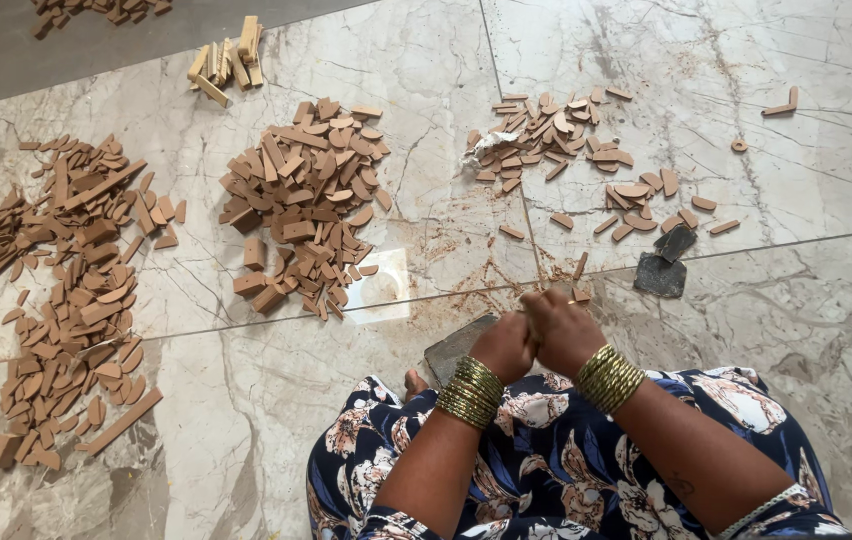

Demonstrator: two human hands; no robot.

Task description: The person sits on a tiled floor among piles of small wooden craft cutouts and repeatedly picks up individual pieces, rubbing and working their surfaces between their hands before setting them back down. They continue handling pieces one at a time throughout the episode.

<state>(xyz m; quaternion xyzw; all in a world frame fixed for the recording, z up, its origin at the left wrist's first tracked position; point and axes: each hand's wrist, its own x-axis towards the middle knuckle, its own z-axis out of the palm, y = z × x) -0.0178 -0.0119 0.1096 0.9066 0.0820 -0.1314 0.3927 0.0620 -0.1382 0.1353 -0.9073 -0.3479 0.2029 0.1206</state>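
Glossy, smooth marble floor (746, 330), grey-veined. Matt, terracotta-brown wooden-looking pieces (306, 200) in heaps, with cut edges. Paler raw wood sticks (228, 60). Dark, rough, matt stone slab (454, 348) under the hands (536, 335). Shiny golden metal bangles (608, 378) at both wrists. Soft printed floral cloth (546, 470), navy and cream.

Marble floor (746, 60): brown wood pieces in heaps (306, 200), pale sticks (228, 60), dark sandpaper scraps (662, 268), grey slab (456, 345), white sheet (383, 287).
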